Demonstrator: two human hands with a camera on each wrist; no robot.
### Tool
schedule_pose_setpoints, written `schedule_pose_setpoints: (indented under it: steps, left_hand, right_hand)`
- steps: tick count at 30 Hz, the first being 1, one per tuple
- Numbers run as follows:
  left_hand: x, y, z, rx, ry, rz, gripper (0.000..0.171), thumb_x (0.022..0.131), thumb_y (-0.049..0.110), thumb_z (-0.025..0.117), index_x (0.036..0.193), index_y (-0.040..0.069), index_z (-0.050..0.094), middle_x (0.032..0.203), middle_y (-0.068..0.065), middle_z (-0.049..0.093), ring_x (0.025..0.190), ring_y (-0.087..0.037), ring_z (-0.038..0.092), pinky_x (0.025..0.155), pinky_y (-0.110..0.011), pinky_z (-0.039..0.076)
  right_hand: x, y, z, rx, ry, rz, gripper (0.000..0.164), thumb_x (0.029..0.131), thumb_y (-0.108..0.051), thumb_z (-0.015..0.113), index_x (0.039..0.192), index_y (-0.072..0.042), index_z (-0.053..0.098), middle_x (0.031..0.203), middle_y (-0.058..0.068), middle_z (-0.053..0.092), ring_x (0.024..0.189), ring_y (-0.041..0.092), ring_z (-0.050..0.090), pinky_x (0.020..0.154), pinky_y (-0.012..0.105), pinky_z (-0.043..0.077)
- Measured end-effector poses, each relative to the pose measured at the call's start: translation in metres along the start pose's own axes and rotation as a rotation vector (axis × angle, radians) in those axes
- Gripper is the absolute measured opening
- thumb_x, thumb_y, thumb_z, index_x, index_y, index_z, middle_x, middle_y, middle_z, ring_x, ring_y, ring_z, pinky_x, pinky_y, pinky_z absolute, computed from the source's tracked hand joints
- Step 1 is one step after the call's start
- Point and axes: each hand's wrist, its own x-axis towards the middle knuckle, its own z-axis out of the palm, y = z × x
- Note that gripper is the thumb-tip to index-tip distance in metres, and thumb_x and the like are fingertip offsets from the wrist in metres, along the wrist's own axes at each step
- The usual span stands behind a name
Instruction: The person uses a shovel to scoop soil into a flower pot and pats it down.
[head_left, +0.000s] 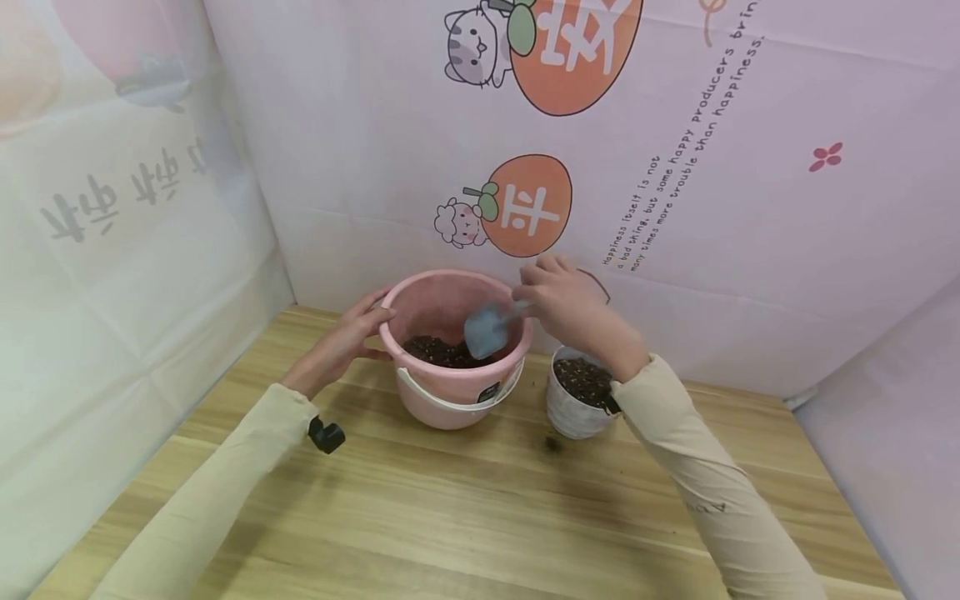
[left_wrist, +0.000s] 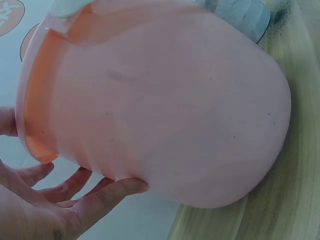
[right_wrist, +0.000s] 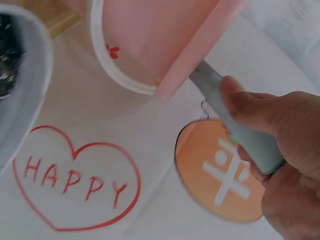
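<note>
A pink bucket [head_left: 442, 403] with a white handle stands on the table, dark soil [head_left: 441, 352] in its bottom. My left hand [head_left: 351, 335] grips its left rim, thumb over the edge and fingers against the outer wall [left_wrist: 165, 105]. In my right hand [head_left: 573, 302] is a blue-grey hand trowel [head_left: 487, 331], gripped by its handle [right_wrist: 245, 132]. The trowel's blade is inside the bucket's mouth, above the soil and slightly blurred. To the right of the bucket, below my right forearm, is a whitish plant pot [head_left: 573, 412] holding dark soil [head_left: 583, 382].
The wooden table [head_left: 465, 508] meets a printed cloth wall [head_left: 360, 150] just behind the bucket. A spot of spilled soil [head_left: 553, 445] lies in front of the pot. Cloth walls also close in the left and right sides.
</note>
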Motion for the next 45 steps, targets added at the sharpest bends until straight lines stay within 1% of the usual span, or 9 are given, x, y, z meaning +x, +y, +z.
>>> schedule_pose_setpoints:
  steps: [2, 7, 12, 18, 25, 29, 34, 40, 45]
  left_hand:
    - [0.000, 0.000, 0.001, 0.000, 0.003, 0.001, 0.072, 0.108, 0.024, 0.048, 0.170, 0.014, 0.012, 0.172, -0.021, 0.018, 0.150, -0.044, 0.036, 0.095, -0.046, 0.059]
    - [0.001, -0.001, 0.002, 0.001, 0.003, 0.005, 0.072, 0.108, 0.025, 0.048, 0.170, 0.014, 0.012, 0.172, -0.020, 0.018, 0.150, -0.044, 0.036, 0.093, -0.044, 0.060]
    - [0.004, -0.002, 0.001, -0.002, 0.002, 0.006, 0.072, 0.108, 0.025, 0.048, 0.170, 0.014, 0.012, 0.172, -0.020, 0.019, 0.149, -0.044, 0.037, 0.093, -0.044, 0.060]
    - [0.004, 0.000, 0.001, 0.001, 0.010, 0.010, 0.072, 0.107, 0.025, 0.049, 0.170, 0.014, 0.014, 0.171, -0.019, 0.021, 0.149, -0.043, 0.038, 0.092, -0.043, 0.060]
    - [0.004, -0.002, 0.001, 0.012, 0.007, 0.009, 0.072, 0.108, 0.026, 0.048, 0.170, 0.016, 0.014, 0.172, -0.018, 0.020, 0.150, -0.043, 0.037, 0.095, -0.046, 0.059]
    - [0.004, -0.003, 0.002, 0.018, 0.013, 0.010, 0.071, 0.108, 0.027, 0.048, 0.169, 0.014, 0.015, 0.171, -0.020, 0.022, 0.149, -0.043, 0.038, 0.096, -0.047, 0.058]
    - [0.006, -0.002, 0.006, 0.064, 0.045, 0.018, 0.066, 0.108, 0.026, 0.046, 0.168, 0.013, 0.020, 0.170, -0.021, 0.026, 0.145, -0.044, 0.042, 0.089, -0.041, 0.060]
    - [0.007, 0.000, 0.014, 0.122, 0.082, 0.035, 0.063, 0.110, 0.025, 0.041, 0.168, 0.010, 0.022, 0.167, -0.024, 0.029, 0.133, -0.046, 0.052, 0.074, -0.028, 0.060]
    - [0.006, -0.001, 0.017, 0.151, 0.117, 0.054, 0.060, 0.110, 0.023, 0.040, 0.166, 0.009, 0.027, 0.164, -0.025, 0.035, 0.126, -0.046, 0.057, 0.069, -0.026, 0.059]
  right_hand:
    - [0.008, -0.005, 0.002, -0.025, -0.063, -0.008, 0.014, 0.087, -0.005, 0.079, 0.099, -0.011, 0.083, 0.088, 0.003, 0.056, 0.090, 0.027, 0.045, 0.084, 0.042, 0.038]
    - [0.022, -0.015, 0.014, -0.073, -0.224, 0.022, 0.013, 0.087, -0.008, 0.081, 0.100, -0.008, 0.082, 0.106, 0.008, 0.068, 0.102, 0.029, 0.053, 0.093, 0.043, 0.044]
    - [0.030, -0.023, 0.023, -0.010, -0.334, 0.029, 0.010, 0.086, -0.009, 0.082, 0.096, -0.007, 0.081, 0.111, 0.010, 0.071, 0.113, 0.031, 0.057, 0.106, 0.046, 0.042]
    - [0.041, -0.026, 0.026, 0.072, -0.350, 0.026, 0.009, 0.080, -0.004, 0.082, 0.087, -0.008, 0.079, 0.098, 0.008, 0.074, 0.109, 0.029, 0.063, 0.112, 0.044, 0.041]
    - [0.047, -0.017, 0.031, 0.171, -0.416, 0.065, 0.008, 0.081, -0.003, 0.079, 0.087, -0.007, 0.077, 0.100, 0.010, 0.074, 0.116, 0.031, 0.060, 0.118, 0.045, 0.037]
    - [0.041, -0.007, 0.040, 0.310, -0.434, 0.092, 0.010, 0.082, -0.007, 0.082, 0.090, -0.012, 0.079, 0.097, 0.005, 0.071, 0.106, 0.026, 0.061, 0.109, 0.043, 0.044]
    - [0.037, -0.006, 0.047, 0.441, -0.396, 0.059, 0.013, 0.084, -0.011, 0.085, 0.096, -0.011, 0.080, 0.098, 0.004, 0.071, 0.099, 0.024, 0.061, 0.097, 0.041, 0.051]
    - [0.037, -0.004, 0.049, 0.422, -0.362, 0.003, 0.011, 0.086, -0.007, 0.082, 0.097, -0.009, 0.081, 0.106, 0.009, 0.074, 0.108, 0.028, 0.063, 0.106, 0.045, 0.048]
    - [0.037, -0.003, 0.050, 0.428, -0.356, -0.043, 0.012, 0.085, -0.006, 0.082, 0.097, -0.006, 0.081, 0.113, 0.015, 0.073, 0.120, 0.035, 0.060, 0.116, 0.050, 0.041]
